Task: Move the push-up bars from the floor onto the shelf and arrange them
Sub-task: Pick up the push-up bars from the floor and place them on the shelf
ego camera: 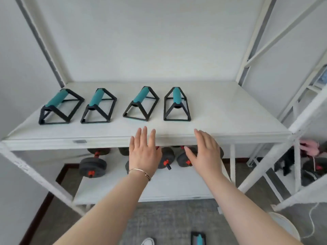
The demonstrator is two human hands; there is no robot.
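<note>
Both hands are held flat and empty, fingers straight and slightly spread. The left hand (144, 152) and the right hand (206, 152) are seen at centre frame, at the front edge of the white shelf (230, 124); contact with it cannot be told. Four bars are lined up on the shelf, from the leftmost push-up bar (61, 106) to the rightmost push-up bar (177, 104), teal grips running front to back. One more, the floor push-up bar (198, 239), is cut off at the bottom edge, right of centre, on grey carpet. Its long axis is pointed up-frame, toward the shelf. It lies well below both hands and is judged nearer the right arm, so a downward reach is called for.
</note>
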